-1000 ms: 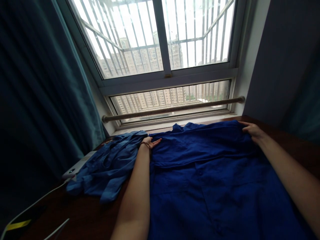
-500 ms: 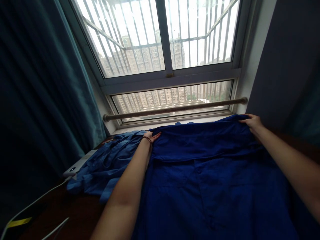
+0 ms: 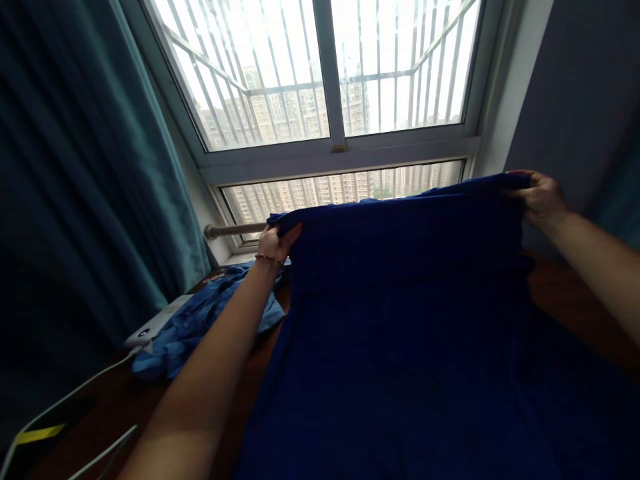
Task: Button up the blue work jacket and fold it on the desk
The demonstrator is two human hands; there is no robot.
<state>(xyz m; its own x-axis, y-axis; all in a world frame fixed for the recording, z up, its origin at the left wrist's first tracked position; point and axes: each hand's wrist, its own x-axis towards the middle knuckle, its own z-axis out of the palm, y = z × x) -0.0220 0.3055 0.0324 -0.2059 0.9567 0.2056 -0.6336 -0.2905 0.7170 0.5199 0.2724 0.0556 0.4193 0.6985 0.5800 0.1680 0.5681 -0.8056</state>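
Note:
A large dark blue garment, shirt-like with its front in deep shadow, is stretched between my two hands. My left hand pinches its top left corner, the thumb and fingers closed over the cloth. At the top right corner my right hand grips the fabric the same way, a little higher than the left. The upper edge hangs raised in front of the window, while the lower part spreads down toward me. Lighter blue crumpled cloth lies on the brown surface beside my left forearm.
Behind the garment is a barred window with a horizontal rail low across it. Teal curtains hang at the left. A white power strip with a cable lies on the brown wooden surface.
Both hands have lifted the garment's top edge up and moved apart, raising it off the surface. The garment now covers much of the rail, and the lighter cloth is less covered.

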